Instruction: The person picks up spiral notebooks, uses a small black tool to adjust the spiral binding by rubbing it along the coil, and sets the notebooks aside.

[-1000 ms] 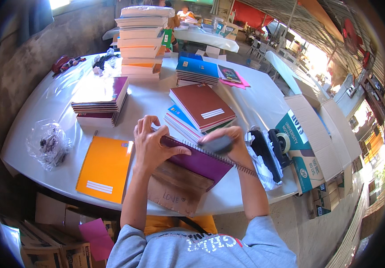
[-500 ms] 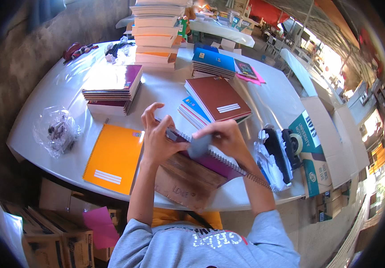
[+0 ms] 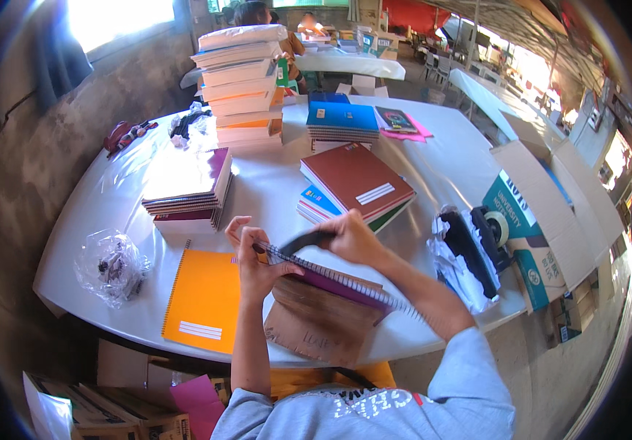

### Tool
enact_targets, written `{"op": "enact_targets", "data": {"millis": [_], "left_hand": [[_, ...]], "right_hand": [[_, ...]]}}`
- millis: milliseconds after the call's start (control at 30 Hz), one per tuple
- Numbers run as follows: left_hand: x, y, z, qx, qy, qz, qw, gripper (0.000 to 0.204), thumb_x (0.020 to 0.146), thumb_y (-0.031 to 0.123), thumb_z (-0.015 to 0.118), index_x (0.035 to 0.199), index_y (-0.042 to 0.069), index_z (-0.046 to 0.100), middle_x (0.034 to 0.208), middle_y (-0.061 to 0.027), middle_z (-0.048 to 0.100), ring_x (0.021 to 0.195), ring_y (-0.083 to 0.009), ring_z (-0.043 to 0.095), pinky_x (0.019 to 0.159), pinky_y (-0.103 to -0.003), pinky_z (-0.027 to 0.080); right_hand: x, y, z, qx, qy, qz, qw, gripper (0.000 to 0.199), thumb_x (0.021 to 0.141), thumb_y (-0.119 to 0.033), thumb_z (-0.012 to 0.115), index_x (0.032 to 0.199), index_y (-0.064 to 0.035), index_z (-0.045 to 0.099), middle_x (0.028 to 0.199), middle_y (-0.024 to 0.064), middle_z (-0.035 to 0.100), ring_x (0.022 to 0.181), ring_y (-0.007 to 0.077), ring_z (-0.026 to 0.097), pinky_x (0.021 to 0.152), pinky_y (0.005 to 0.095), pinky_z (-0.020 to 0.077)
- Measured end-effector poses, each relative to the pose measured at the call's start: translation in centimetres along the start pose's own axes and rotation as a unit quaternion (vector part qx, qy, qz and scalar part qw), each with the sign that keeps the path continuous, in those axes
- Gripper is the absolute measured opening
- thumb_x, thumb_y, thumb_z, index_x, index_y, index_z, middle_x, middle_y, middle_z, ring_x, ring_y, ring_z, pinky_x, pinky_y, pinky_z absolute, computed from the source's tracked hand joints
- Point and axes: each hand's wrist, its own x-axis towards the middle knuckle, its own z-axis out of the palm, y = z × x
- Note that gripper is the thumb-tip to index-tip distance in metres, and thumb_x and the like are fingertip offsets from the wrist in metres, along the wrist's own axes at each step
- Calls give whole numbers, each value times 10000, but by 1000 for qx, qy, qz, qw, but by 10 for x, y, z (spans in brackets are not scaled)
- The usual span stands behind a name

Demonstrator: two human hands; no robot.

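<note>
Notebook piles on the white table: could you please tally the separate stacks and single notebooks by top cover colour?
Purple-topped stack: 1
Red-brown-topped stack: 1
Blue-topped stack: 1
Tall pale stack: 1
Orange single notebook: 1
Purple spiral notebook held by left hand and right hand: 1
Total: 6

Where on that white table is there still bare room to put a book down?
Bare white table lies between the maroon notebook stack and the open cardboard box, and between the purple-covered pile and that stack. The near edge by both hands is crowded.
</note>
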Motion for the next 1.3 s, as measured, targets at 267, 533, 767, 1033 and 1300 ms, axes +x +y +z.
{"op": "enact_targets", "data": {"millis": [267,533,767,1033,1300], "left_hand": [[-4,-8,5,-123,-25,-104,987,913,317,321,923,998,130,345,1062,-59,328,884,-167,408,741,-292,422],[-4,-17,-3,-195,-57,-165,965,1013,269,363,921,1010,89,286,1036,-42,347,863,-139,425,807,-280,415],[2,-9,-7,-76,-63,-87,991,935,359,292,940,1006,80,300,983,-50,369,859,-145,419,798,-260,406],[-4,-4,7,-303,63,-98,946,556,641,406,796,796,108,354,753,6,365,671,-72,354,590,-194,312],[90,57,-5,-315,138,22,939,654,639,651,699,795,118,354,669,26,331,592,-62,338,525,-193,290]], "right_hand": [[11,1,-9,-121,39,19,992,237,708,21,671,924,-68,710,796,106,688,737,77,640,670,246,502],[20,-27,8,33,41,-5,999,242,686,28,626,892,-72,706,716,148,650,587,194,617,583,278,478],[35,1,12,-238,65,-46,968,194,686,-77,621,856,-100,712,742,146,644,676,278,638,599,349,499],[-10,113,-68,-492,49,212,843,610,792,-201,587,1362,-142,377,1365,77,438,1270,275,399,1015,628,221],[-71,29,-43,279,-43,177,943,668,915,-328,537,1427,-92,179,1084,132,595,875,144,599,814,303,490]]}}
